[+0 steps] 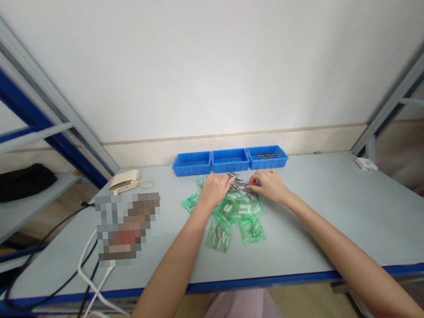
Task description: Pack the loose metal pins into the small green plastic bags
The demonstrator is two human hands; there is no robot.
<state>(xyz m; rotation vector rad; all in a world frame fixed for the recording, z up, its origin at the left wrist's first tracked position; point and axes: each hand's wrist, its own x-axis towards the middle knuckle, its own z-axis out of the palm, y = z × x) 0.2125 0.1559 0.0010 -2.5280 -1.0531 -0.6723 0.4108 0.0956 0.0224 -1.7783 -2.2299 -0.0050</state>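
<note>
1. Workbench setting: one long pale grey bench top (pixel 328 218) with a blue front edge (pixel 242 283) stands against a white wall (pixel 205 57), with a blue-and-grey steel rack frame (pixel 23 104) at the left.
2. Containers: three rectangular blue plastic bins (pixel 230 160) stand side by side along the back of the bench. The rightmost blue bin (pixel 270 162) holds a few small metal pins (pixel 266 156).
3. Loose parts: one heap of slender metal pins (pixel 241 185), too many and too small to count, lies just in front of the bins.
4. Packets: about six translucent green plastic bags (pixel 226 209) overlap below the heap. The exact count is unclear. At least two hold metal parts.
5. Hands: two bare hands, with the left hand (pixel 216 190) and right hand (pixel 268 185) on either side of the heap.
6. Finger state: the left fingers (pixel 230 180) and right fingers (pixel 253 183) reach into the heap from opposite sides, slightly curved and not clenched. Whether either hand grasps a pin cannot be told.
7. Other items: one cream-coloured corded device (pixel 124 180), one pixelated patch (pixel 127 227), white and black cables (pixel 91 279), one small white box (pixel 366 164) and one black fabric bag (pixel 15 182) on a rack shelf.
</note>
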